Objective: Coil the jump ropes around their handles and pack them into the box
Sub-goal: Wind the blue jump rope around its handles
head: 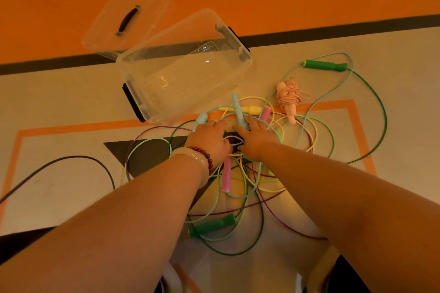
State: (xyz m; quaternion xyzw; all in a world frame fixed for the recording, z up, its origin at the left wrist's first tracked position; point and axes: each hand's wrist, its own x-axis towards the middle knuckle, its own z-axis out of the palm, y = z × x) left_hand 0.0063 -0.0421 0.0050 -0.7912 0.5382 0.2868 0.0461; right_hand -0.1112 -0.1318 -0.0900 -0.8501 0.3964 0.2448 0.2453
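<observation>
A tangle of several jump ropes (240, 173) lies on the floor in front of me. My right hand (256, 137) pinches the lower end of a light-blue handle (237, 108), which stands tilted up out of the pile. My left hand (210, 139) rests flat on the ropes with fairly straight fingers, right next to the second light-blue handle (201, 119). The clear plastic box (247, 60) stands open and empty just beyond the pile. A peach rope (289, 98) lies coiled round its handles to the right of the box.
The box's clear lid (126, 16) lies behind the box on the orange floor. Loose in the pile are green handles (325, 65) (214, 223), pink handles (226, 175) (265, 113) and a yellow handle (251, 109). A dark cable (71, 157) curves across the floor at left.
</observation>
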